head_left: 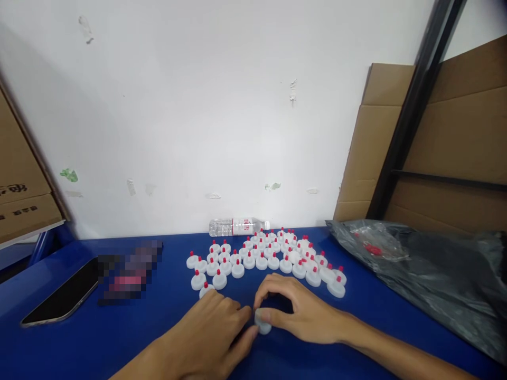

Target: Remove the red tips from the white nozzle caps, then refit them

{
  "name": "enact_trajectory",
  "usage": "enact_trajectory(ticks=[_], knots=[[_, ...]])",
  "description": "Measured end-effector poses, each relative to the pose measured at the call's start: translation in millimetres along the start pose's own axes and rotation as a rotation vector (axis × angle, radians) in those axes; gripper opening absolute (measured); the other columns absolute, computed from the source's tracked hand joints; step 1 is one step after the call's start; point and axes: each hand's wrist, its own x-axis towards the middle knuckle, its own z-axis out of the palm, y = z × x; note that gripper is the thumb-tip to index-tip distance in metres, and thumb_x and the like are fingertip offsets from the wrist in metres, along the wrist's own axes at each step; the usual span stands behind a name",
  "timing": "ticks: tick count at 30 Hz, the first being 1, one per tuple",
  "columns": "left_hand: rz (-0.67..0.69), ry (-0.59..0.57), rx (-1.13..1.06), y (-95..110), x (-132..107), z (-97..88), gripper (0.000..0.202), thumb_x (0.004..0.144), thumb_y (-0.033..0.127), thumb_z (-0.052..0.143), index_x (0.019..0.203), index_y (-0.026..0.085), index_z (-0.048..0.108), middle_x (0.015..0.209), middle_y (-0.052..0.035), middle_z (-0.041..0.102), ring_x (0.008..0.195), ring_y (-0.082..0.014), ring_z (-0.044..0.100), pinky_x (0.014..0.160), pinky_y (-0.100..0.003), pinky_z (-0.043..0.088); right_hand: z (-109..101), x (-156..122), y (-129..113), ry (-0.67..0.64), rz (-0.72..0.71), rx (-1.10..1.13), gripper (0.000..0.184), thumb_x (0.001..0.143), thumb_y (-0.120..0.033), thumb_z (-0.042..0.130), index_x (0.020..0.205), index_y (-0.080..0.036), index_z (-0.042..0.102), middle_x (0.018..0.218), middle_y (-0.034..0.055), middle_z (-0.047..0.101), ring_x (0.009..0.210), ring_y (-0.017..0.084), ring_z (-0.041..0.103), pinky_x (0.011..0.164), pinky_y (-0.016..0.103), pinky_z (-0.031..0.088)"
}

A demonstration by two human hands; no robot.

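Low over the front of the blue table, my right hand pinches a round white cap between thumb and fingers. The cap is tipped on its side; whether it has a red tip cannot be seen. My left hand is close beside it with curled fingers, thumb and forefinger meeting the cap's left side. What lies between those fingertips is hidden. Beyond both hands stand many white round caps with red tips, in a loose spread. One red-tipped cap is partly covered by my left hand.
A clear plastic bottle lies against the white wall. At left are a phone and a blurred-out item. A grey plastic bag, with a clear bag of red pieces on it, covers the right side. Cardboard leans behind.
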Motion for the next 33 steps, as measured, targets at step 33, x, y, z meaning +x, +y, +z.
enact_trajectory(ticks=[33], knots=[[-0.095,0.589,-0.236,6.0,5.1,25.4,0.027,0.107,0.03,0.032,0.091,0.023,0.053,0.081,0.0002,0.06,0.051,-0.0111,0.051,0.048,-0.026,0.03,5.4,-4.8,-23.6,0.272,-0.345,-0.452,0.024,0.097,-0.036,0.063,0.118,-0.025,0.06,0.104,0.0039,0.075,0.095,0.021,0.069,0.104,0.043,0.039]])
